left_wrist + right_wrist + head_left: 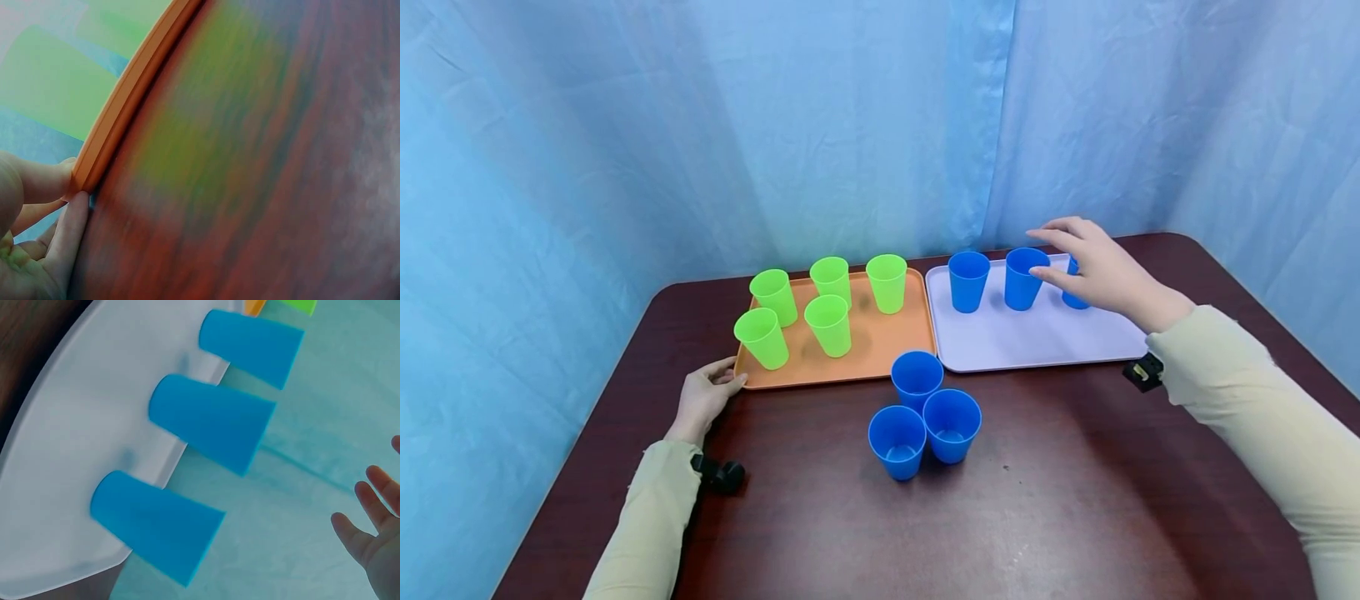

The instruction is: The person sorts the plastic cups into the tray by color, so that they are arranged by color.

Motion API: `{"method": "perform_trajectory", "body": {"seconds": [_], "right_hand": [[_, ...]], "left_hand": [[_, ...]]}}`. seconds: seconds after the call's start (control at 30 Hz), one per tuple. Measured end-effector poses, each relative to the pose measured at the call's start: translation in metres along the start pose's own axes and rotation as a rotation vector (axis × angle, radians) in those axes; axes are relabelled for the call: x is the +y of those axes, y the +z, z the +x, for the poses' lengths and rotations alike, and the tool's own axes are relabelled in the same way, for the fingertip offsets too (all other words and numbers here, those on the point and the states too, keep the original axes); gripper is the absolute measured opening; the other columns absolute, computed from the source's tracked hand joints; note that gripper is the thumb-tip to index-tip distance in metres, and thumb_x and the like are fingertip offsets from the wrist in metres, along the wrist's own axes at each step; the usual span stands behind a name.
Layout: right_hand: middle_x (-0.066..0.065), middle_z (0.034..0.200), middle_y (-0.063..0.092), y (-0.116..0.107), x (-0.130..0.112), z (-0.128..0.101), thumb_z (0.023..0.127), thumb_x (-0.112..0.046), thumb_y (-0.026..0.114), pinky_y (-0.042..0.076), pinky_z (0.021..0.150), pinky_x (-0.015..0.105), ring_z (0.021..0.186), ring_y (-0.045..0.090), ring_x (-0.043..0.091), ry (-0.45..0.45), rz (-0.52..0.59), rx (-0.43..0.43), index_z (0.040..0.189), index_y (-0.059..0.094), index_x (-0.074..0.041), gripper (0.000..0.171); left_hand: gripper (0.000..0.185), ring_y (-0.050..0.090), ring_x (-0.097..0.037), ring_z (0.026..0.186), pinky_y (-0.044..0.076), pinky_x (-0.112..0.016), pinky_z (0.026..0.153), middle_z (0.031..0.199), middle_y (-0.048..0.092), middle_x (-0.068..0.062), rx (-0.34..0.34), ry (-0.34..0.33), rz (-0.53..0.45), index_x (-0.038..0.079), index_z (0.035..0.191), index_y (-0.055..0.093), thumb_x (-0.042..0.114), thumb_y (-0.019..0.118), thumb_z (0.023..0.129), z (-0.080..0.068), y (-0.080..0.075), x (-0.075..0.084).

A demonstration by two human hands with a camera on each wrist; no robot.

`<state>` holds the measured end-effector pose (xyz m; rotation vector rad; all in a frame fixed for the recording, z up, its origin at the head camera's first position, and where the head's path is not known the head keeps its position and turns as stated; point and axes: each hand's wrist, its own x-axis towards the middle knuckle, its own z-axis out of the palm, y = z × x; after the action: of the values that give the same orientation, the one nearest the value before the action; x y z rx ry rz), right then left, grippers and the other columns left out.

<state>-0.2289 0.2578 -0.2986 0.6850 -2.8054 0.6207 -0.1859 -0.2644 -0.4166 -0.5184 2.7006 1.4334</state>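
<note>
My left hand pinches the near left corner of the orange tray; the left wrist view shows thumb and fingers at its rim. Several upright green cups stand on this tray. Over the lilac tray my right hand hovers with fingers spread, holding nothing. Along that tray's far side stand three blue cups: a left cup, a middle cup and a right cup partly hidden by the hand. In the right wrist view the fingers are apart from the cups.
Three more blue cups, one behind, one at left and one at right, stand grouped upright on the dark wooden table, in front of the trays. Light blue curtains hang behind the table.
</note>
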Motion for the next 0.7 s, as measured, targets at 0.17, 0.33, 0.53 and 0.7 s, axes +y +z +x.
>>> {"method": "perform_trajectory", "body": {"seconds": [0.17, 0.33, 0.53, 0.7], "right_hand": [[0.021, 0.128, 0.049, 0.002, -0.014, -0.005, 0.084, -0.012, 0.071, 0.041, 0.093, 0.058, 0.118, 0.043, 0.038, -0.111, 0.021, 0.068, 0.132, 0.054, -0.003, 0.051], [0.02, 0.124, 0.053, 0.005, -0.027, -0.011, 0.081, -0.009, 0.073, 0.044, 0.09, 0.055, 0.115, 0.047, 0.036, -0.222, 0.046, 0.123, 0.129, 0.056, -0.002, 0.052], [0.016, 0.12, 0.057, 0.01, -0.044, -0.017, 0.078, -0.007, 0.075, 0.046, 0.088, 0.05, 0.113, 0.051, 0.031, -0.356, 0.063, 0.146, 0.127, 0.057, -0.002, 0.053], [0.015, 0.122, 0.058, 0.014, -0.059, -0.023, 0.078, -0.01, 0.075, 0.049, 0.085, 0.047, 0.112, 0.052, 0.029, -0.405, 0.064, 0.104, 0.128, 0.057, -0.003, 0.053]], "left_hand": [[0.049, 0.054, -0.026, 0.111, 0.044, -0.017, 0.076, 0.121, 0.054, -0.017, -0.004, -0.006, -0.001, 0.005, 0.139, 0.048, 0.015, 0.061, 0.093, 0.0, 0.0, 0.0], [0.05, 0.054, -0.026, 0.111, 0.044, -0.019, 0.077, 0.122, 0.053, -0.017, -0.007, -0.013, 0.0, 0.005, 0.139, 0.047, 0.016, 0.061, 0.093, 0.0, 0.001, 0.002], [0.05, 0.054, -0.027, 0.111, 0.044, -0.017, 0.075, 0.122, 0.053, -0.018, 0.001, -0.011, 0.0, 0.004, 0.139, 0.047, 0.015, 0.061, 0.093, 0.001, 0.003, 0.003], [0.049, 0.054, -0.027, 0.111, 0.043, -0.015, 0.073, 0.121, 0.053, -0.018, -0.001, -0.006, -0.004, 0.004, 0.139, 0.047, 0.015, 0.06, 0.093, 0.001, 0.003, 0.002]]}}
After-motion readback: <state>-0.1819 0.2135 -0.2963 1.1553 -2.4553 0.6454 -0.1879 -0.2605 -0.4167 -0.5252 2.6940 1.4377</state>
